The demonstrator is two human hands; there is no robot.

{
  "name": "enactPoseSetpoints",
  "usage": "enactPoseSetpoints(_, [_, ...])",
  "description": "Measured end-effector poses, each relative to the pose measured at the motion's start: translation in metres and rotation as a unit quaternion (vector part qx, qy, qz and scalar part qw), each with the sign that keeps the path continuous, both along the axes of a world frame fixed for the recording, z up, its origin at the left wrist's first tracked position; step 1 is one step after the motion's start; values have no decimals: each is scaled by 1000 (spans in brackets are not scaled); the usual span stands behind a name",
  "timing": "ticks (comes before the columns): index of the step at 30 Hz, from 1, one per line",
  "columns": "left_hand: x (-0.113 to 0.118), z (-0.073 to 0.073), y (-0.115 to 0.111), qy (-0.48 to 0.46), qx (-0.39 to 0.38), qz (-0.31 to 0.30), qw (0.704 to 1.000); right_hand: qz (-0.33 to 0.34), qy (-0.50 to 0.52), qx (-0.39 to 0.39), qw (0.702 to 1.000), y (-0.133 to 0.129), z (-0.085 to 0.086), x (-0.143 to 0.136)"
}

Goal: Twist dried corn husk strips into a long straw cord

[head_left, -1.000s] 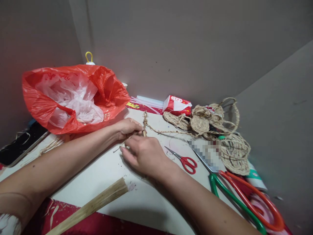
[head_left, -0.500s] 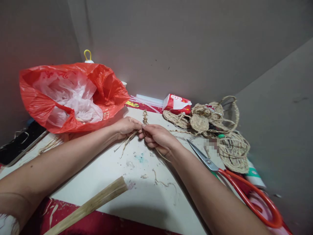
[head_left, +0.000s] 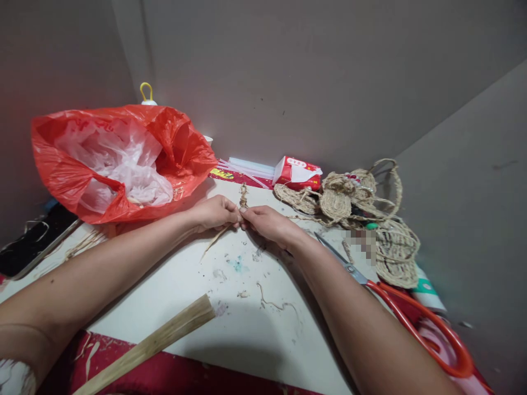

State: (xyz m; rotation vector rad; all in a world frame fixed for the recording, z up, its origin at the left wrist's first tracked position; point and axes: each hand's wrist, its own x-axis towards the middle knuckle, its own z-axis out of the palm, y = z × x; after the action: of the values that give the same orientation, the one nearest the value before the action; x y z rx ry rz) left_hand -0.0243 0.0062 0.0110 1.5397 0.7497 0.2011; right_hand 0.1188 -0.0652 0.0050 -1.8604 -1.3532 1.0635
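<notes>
Worktop [head_left: 255, 323], pale-surfaced with dark-red edging [head_left: 181, 373], in a dimly lit corner of plain grey walls [head_left: 313, 71].

Both hands [head_left: 241, 216] meet fingertip to fingertip, forearms angled inward.

Red plastic bag [head_left: 61, 167] at left; tissue pack [head_left: 285, 171] near wall [head_left: 247, 71], beside pale sticks [head_left: 252, 166].

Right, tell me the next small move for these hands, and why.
Perhaps use the right hand to draw the loose strand in toward the knotted fibre piece: the strand trails free below the left hand, and both hands' fingertips meet close beside the piece's near end.
</notes>
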Motion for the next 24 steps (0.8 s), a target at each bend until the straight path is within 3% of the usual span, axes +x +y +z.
enactPoseSetpoints(4, [-3, 3, -1, 21, 33, 22, 999, 0, -21, 40, 999, 1, -1, -2])
enactPoseSetpoints(8, [-7, 9, 0, 31, 5, 33, 999, -22, -21, 72, 997, 3, -5, -1])
enactPoseSetpoints(11, [-13, 16, 7, 54, 27, 4, 998, -29, 2, 78, 997, 2, -8, 0])
enactPoseSetpoints(14, [-25, 35, 13, 138, 157, -34, 977, -37, 51, 61, 996, -1, -8, 2])
enactPoseSetpoints(16, [-37, 54, 11, 197, 332, -5, 923, -39, 96, 43, 994, -2, -6, 2])
enactPoseSetpoints(18, [-51, 73, -1, 221, 484, 36, 846, -36, 147, 25, 988, -3, -2, 3])
enactPoseSetpoints(19, [-59, 79, -10, 227, 515, 32, 826, -33, 172, 16, 984, -4, 0, 3])
enactPoseSetpoints(21, [-75, 85, -36, 239, 480, -58, 842, -25, 221, 2, 975, -4, 3, 3])
enactPoseSetpoints(23, [-88, 79, -65, 256, 404, -149, 865, -23, 260, -9, 965, -4, 5, 2])
enactPoseSetpoints(24, [-94, 74, -79, 250, 387, -157, 874, -24, 277, -15, 961, -5, 6, 2])
